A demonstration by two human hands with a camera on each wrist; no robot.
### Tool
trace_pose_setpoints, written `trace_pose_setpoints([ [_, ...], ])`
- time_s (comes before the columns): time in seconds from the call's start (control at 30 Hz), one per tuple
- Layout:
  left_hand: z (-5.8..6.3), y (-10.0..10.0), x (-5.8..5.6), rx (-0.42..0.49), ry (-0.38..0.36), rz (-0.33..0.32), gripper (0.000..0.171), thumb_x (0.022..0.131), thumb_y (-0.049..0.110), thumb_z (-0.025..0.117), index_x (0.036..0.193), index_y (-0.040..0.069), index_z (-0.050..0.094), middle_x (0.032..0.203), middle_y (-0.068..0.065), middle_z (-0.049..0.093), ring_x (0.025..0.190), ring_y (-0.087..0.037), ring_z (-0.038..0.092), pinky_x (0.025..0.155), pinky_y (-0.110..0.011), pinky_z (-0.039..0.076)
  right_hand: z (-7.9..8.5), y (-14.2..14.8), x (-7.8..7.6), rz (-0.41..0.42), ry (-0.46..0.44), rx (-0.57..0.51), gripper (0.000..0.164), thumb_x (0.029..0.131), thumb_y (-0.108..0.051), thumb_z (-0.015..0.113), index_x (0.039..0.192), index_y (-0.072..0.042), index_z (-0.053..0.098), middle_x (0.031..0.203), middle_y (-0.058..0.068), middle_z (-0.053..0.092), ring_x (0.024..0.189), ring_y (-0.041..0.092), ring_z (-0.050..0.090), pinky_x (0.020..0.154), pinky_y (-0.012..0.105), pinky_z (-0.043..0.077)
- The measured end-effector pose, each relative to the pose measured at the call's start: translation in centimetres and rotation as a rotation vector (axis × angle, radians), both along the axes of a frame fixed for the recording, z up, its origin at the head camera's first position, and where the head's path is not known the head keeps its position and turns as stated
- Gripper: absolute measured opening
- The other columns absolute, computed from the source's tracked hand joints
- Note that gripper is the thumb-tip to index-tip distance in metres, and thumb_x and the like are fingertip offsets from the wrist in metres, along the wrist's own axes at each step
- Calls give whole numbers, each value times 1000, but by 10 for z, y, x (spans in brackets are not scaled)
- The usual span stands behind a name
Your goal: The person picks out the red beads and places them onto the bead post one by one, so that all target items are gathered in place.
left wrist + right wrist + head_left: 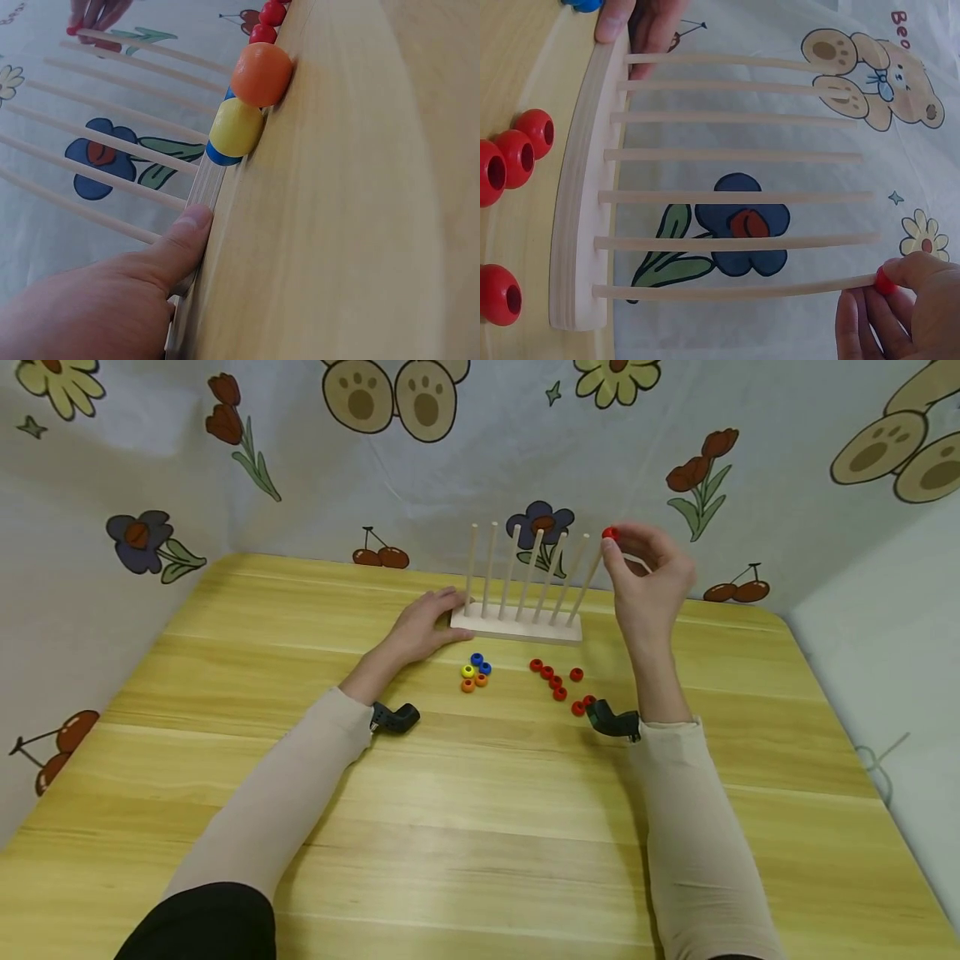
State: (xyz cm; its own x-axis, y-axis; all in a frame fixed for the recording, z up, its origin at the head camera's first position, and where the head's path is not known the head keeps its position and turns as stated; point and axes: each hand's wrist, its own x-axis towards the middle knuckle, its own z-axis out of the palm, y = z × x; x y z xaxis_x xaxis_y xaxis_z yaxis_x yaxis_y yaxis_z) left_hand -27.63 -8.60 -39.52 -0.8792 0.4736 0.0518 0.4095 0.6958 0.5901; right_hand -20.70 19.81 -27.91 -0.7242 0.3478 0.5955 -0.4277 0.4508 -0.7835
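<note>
A pale wooden peg rack (517, 627) stands on the table with a row of several upright rods. My left hand (417, 628) holds the left end of its base, thumb (186, 238) along the front side and fingers behind. At the tip of the rightmost rod (735, 292), my right hand (654, 583) pinches a red bead (885, 280) between thumb and fingers. The bead sits right at the rod's top end. No beads show on the other rods.
Several loose red beads (555, 682) lie in front of the rack's right part. Left of them is a small cluster with a yellow bead (468, 671), blue beads (477, 659) and orange beads (468, 686). A patterned cloth (300, 468) hangs behind the wooden table (450, 827).
</note>
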Motion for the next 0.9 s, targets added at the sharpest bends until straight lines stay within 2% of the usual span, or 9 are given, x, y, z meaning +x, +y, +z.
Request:
trace_pose_setpoints([
  [0.2,-1,1,-2,1,3,1,70,93,49,68,154,23,43,166,-11,28,154,-41,18,126,-58,13,5,-3,7,3,-11,-12,21,92,-17,74,109,-6,77,105,11,76,93,10,70,81,18,56],
  [0.57,-2,0,-2,8,5,-6,70,93,48,68,153,23,43,166,-11,28,154,-40,18,127,-57,13,8,-1,8,-21,-46,34,21,91,-18,74,108,-5,77,105,13,76,91,8,70,80,15,56],
  [0.77,-1,0,-1,12,8,-9,70,93,48,68,154,22,43,166,-12,28,155,-38,19,127,-56,13,0,7,-3,-73,-59,127,22,92,-22,74,109,-9,78,106,8,77,93,7,71,82,17,57],
  [0.9,-1,0,-1,13,8,-8,70,93,47,69,153,22,44,165,-12,29,155,-37,20,127,-55,13,-6,14,-11,-76,-58,158,23,91,-28,75,109,-15,79,105,2,78,94,6,71,83,18,58],
])
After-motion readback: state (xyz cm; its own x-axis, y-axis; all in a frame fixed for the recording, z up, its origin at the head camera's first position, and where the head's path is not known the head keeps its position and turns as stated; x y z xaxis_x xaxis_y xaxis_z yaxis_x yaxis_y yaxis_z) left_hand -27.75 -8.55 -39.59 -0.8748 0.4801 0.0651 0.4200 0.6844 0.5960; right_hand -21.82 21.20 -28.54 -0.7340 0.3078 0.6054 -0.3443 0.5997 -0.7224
